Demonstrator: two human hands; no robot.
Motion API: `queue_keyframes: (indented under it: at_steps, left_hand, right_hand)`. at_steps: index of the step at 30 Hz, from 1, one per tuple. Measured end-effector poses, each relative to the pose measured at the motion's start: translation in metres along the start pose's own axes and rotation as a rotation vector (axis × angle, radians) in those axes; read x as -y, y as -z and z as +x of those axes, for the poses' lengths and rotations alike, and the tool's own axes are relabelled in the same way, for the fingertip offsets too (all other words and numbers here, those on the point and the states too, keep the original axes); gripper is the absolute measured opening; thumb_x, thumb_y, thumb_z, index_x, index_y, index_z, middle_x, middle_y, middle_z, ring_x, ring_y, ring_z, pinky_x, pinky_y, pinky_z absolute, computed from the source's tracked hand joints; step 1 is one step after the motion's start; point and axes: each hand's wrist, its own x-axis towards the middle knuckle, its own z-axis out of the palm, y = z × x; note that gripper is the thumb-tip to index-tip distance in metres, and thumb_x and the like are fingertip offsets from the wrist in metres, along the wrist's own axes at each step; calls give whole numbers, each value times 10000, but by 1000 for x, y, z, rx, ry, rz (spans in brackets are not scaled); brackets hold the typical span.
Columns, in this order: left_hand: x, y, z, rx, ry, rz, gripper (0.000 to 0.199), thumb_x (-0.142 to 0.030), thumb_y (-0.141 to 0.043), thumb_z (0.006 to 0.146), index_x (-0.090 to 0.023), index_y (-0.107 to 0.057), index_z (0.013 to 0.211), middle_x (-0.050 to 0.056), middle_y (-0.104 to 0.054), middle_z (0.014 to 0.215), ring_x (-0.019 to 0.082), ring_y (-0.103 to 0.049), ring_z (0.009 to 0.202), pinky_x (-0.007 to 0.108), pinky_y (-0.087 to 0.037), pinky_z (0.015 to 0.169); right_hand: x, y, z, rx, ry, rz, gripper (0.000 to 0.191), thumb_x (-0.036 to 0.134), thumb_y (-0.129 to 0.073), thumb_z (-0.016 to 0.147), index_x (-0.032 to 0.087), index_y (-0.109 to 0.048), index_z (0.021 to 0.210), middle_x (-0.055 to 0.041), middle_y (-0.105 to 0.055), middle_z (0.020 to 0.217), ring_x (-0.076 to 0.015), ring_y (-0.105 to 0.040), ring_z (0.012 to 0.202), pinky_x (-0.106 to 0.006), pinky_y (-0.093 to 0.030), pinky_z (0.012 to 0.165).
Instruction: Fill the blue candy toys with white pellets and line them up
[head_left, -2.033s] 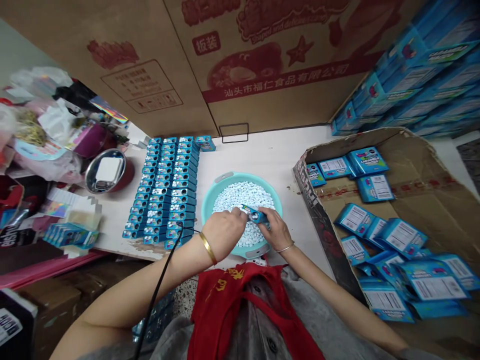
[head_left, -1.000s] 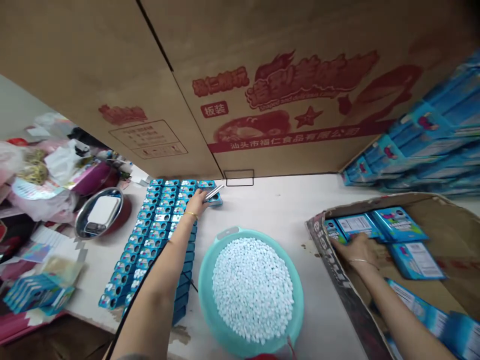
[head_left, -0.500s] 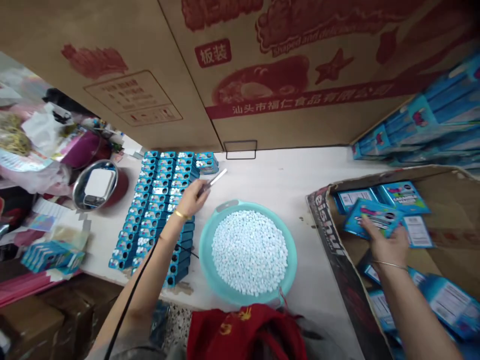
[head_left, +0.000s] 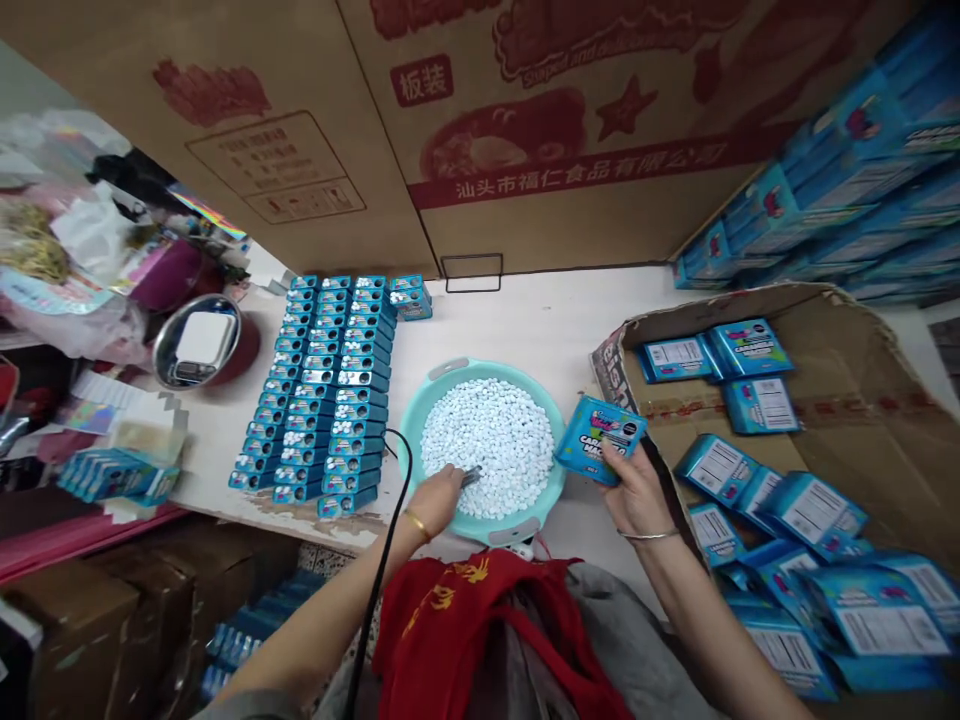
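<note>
White tabletop (head_left: 525, 320) bears a round teal basin (head_left: 409, 450) of candies (head_left: 487, 445); a blue card box (head_left: 600, 440), since lifted from the carton (head_left: 862, 400), is pinched by the right hand (head_left: 637, 500), a metal tool (head_left: 471, 477) by the left hand (head_left: 439, 503).

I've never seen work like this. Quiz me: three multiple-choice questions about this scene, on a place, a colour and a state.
1. Where is the left hand? A over the teal basin B inside the cardboard box C on the steel bowl
2. What colour are the boxes in rows? A red B blue C green
3. What is the right hand doing? A holding a box B gripping the basin C hanging empty

Answers: 1 A, it sits above the white candies. 2 B, the rows show blue. 3 A, its fingers clasp the box.
</note>
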Motion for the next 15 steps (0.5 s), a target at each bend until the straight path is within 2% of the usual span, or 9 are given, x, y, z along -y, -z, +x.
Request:
queue_keyframes:
  at_steps: [2, 5, 9, 12, 15]
  left_hand:
    - [-18, -15, 22, -92, 29, -83, 256, -115, -393, 894, -162, -518, 1113, 114, -553, 1126, 212, -591, 1001, 328, -471, 860]
    - [-37, -30, 56, -257, 2, -246, 277, -106, -411, 886, -148, -484, 1149, 136, -527, 1168, 229, -569, 1048, 361, -468, 898]
    - [-43, -34, 87, -338, -66, -345, 344, -76, -427, 864, -134, -445, 1202, 143, -514, 1214, 230, -520, 1143, 379, -426, 991]
    - [-34, -24, 88, -352, -148, -396, 318, -143, -463, 884, -171, -452, 1200, 105, -539, 1206, 206, -523, 1145, 352, -423, 1001]
    - [-18, -2, 68, -368, -291, -449, 276, -233, -474, 905, -180, -477, 1176, 97, -567, 1139, 206, -557, 1067, 352, -454, 941]
  right_hand:
    - [-6, 4, -2, 14, -17, 7, 556, 391, -773, 660, 305, -590, 1178, -12, -679, 1137, -214, -648, 1014, -391, -540, 870]
    - [-7, 11, -5, 60, 19, -5, 530, 379, -761, 679, 298, -588, 1174, -23, -660, 1186, -229, -621, 1081, -408, -525, 902]
    - [-8, 18, -3, 93, 79, -100, 496, 376, -773, 667, 279, -599, 1122, -27, -681, 1127, -220, -628, 1057, -405, -505, 927]
    - [-12, 19, 0, 112, 163, -239, 495, 376, -786, 650, 252, -600, 1091, -37, -684, 1093, -209, -641, 1002, -401, -497, 932]
    - [-14, 19, 1, 107, 288, -394, 498, 385, -771, 663, 220, -579, 1092, -58, -670, 1084, -207, -642, 958, -403, -503, 910]
